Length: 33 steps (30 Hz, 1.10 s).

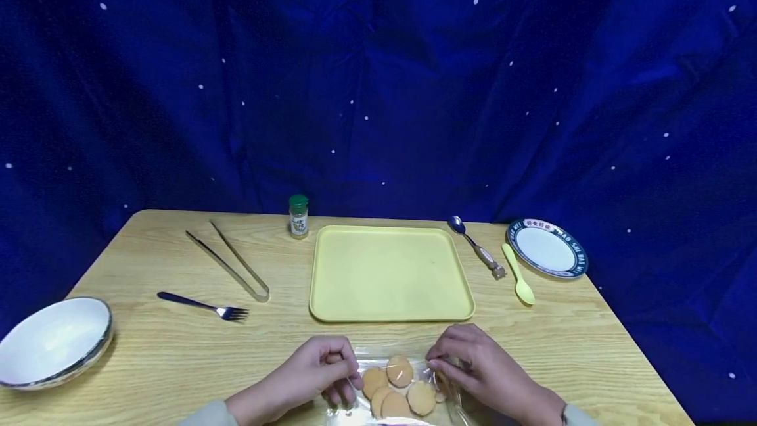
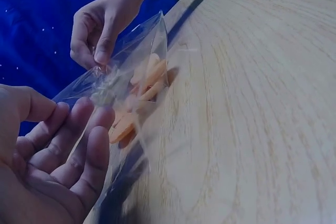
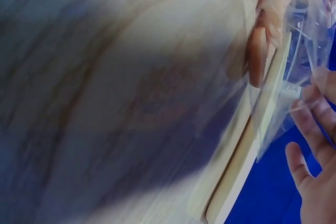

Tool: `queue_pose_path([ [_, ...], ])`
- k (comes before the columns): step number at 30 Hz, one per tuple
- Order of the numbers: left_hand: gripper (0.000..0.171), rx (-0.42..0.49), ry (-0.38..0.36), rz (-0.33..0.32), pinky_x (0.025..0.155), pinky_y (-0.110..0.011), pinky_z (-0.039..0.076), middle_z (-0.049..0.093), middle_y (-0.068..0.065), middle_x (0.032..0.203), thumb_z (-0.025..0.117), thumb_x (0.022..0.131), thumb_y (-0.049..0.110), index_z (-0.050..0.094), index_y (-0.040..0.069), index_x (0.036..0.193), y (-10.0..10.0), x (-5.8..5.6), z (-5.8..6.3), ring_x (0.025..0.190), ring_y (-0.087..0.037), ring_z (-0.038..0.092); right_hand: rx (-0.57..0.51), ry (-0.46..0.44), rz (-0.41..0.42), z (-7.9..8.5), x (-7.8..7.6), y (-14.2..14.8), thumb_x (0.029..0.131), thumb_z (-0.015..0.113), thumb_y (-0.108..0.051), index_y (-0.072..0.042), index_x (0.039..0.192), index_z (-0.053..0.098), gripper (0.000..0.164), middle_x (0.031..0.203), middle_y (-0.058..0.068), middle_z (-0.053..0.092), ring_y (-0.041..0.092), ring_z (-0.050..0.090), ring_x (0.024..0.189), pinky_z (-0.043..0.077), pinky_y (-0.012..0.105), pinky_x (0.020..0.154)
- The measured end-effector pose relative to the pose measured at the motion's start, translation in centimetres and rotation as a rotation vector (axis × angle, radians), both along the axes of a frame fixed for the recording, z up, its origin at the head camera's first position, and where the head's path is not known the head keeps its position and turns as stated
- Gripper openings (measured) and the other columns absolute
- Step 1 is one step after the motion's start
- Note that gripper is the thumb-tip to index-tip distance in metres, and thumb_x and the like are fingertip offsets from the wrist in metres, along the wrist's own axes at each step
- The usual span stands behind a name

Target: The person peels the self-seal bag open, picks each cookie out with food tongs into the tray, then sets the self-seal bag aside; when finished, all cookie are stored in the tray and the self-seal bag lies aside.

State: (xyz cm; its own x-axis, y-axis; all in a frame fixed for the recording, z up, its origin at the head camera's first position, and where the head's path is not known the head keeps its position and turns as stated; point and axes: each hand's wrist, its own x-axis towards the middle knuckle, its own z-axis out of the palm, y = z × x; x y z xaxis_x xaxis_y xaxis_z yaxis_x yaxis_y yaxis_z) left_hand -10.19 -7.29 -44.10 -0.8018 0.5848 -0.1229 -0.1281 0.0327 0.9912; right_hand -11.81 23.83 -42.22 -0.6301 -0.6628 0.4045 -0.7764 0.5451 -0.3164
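Observation:
A clear plastic bag (image 1: 369, 414) with several round, flat, tan biscuits (image 1: 399, 371) inside lies at the near edge of the table, below the tray. My left hand (image 1: 322, 370) pinches the bag's left side between thumb and forefinger; in the left wrist view its other fingers (image 2: 97, 153) are loosely bent beside the film. At the opposite side, my right hand (image 1: 481, 370) pinches the film between thumb and forefinger. Biscuits (image 2: 149, 80) lean together low in the bag in the left wrist view, and the raised film stretches between both hands.
A yellow tray (image 1: 390, 275) lies just beyond the hands. Left of it are metal tongs (image 1: 233, 265), a fork (image 1: 204, 306), a white bowl (image 1: 56, 340) and a green-capped shaker (image 1: 298, 217). To the right lie a metal spoon (image 1: 476, 247), a yellow spoon (image 1: 518, 275) and a plate (image 1: 547, 248).

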Motion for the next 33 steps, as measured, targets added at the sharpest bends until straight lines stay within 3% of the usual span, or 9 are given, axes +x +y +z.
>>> queue_pose_path([
  [6,0.022,-0.021,0.056,-0.03,0.056,-0.021,0.054,0.07,-0.015,0.088,0.058,0.096,0.015,0.059,-0.007,0.095,0.1,-0.2,0.5,0.069,-0.01,0.066,0.022,-0.06,-0.014,0.2,0.1,0.3,0.091,0.068,-0.025,-0.032,0.094,0.066,0.008,0.094,-0.025,0.062,-0.003,0.058,0.092,0.051,0.025,0.081],
  [10,0.019,-0.129,0.195,0.014,0.055,-0.032,0.057,0.068,-0.019,0.087,0.057,0.096,0.015,0.062,-0.002,0.093,-0.9,-1.3,1.8,0.068,-0.015,0.067,-0.007,-0.103,-0.01,0.1,0.2,0.5,0.092,0.066,-0.025,-0.031,0.095,0.066,0.006,0.093,-0.021,0.064,-0.003,0.059,0.089,0.051,0.023,0.078],
  [12,0.015,-0.254,0.322,0.09,0.054,-0.033,0.057,0.068,-0.016,0.084,0.057,0.096,0.014,0.063,0.002,0.09,-2.1,-2.5,2.7,0.067,-0.015,0.065,-0.026,-0.129,-0.01,0.0,0.2,0.6,0.093,0.065,-0.026,-0.03,0.096,0.066,0.005,0.092,-0.02,0.064,-0.003,0.059,0.088,0.051,0.022,0.077],
  [14,0.016,-0.458,0.458,0.203,0.052,-0.03,0.053,0.065,-0.008,0.077,0.056,0.095,0.015,0.063,0.007,0.084,-3.7,-4.1,3.7,0.063,-0.013,0.06,-0.038,-0.15,-0.013,0.0,0.2,0.6,0.094,0.063,-0.027,-0.03,0.096,0.066,0.005,0.092,-0.019,0.064,-0.003,0.058,0.087,0.051,0.022,0.076],
  [17,0.022,-0.824,0.533,0.356,0.049,-0.027,0.042,0.057,-0.001,0.068,0.052,0.096,0.021,0.058,0.009,0.079,-6.7,-6.6,4.9,0.058,-0.012,0.051,-0.052,-0.178,-0.035,-0.1,0.2,0.7,0.094,0.063,-0.028,-0.031,0.095,0.066,0.004,0.092,-0.021,0.064,-0.004,0.057,0.087,0.05,0.022,0.075],
  [20,0.035,-1.092,0.466,0.395,0.048,-0.032,0.039,0.057,-0.009,0.068,0.047,0.099,0.031,0.058,-0.003,0.096,-9.7,-9.1,5.3,0.057,-0.019,0.051,-0.071,-0.208,-0.04,-0.1,0.2,0.8,0.093,0.064,-0.027,-0.03,0.095,0.066,0.004,0.091,-0.02,0.064,-0.003,0.057,0.086,0.05,0.021,0.07],
  [23,0.065,-1.224,0.367,0.408,0.053,-0.041,0.046,0.063,-0.029,0.086,0.045,0.099,0.041,0.04,-0.017,0.13,-11.9,-11.2,4.9,0.069,-0.034,0.062,-0.093,-0.255,-0.042,-0.2,0.3,0.9,0.093,0.065,-0.026,-0.029,0.094,0.066,0.003,0.091,-0.017,0.064,-0.004,0.057,0.085,0.05,0.019,0.065],
  [28,0.099,-1.262,0.246,0.447,0.062,-0.049,0.051,0.055,-0.043,0.115,0.047,0.094,0.055,0.004,-0.018,0.145,-13.4,-13.3,3.6,0.093,-0.049,0.062,-0.106,-0.296,-0.042,-0.2,0.3,1.1,0.093,0.064,-0.026,-0.03,0.094,0.065,0.004,0.09,-0.013,0.066,-0.003,0.056,0.084,0.05,0.019,0.063],
  [33,0.108,-1.242,0.185,0.54,0.051,-0.04,0.047,0.055,-0.042,0.105,0.051,0.091,0.054,-0.012,-0.013,0.146,-13.3,-14.4,3.0,0.072,-0.037,0.06,-0.113,-0.284,-0.031,-0.1,0.2,1.2,0.093,0.065,-0.025,-0.031,0.095,0.064,0.006,0.09,-0.012,0.066,-0.003,0.055,0.083,0.049,0.019,0.064],
])
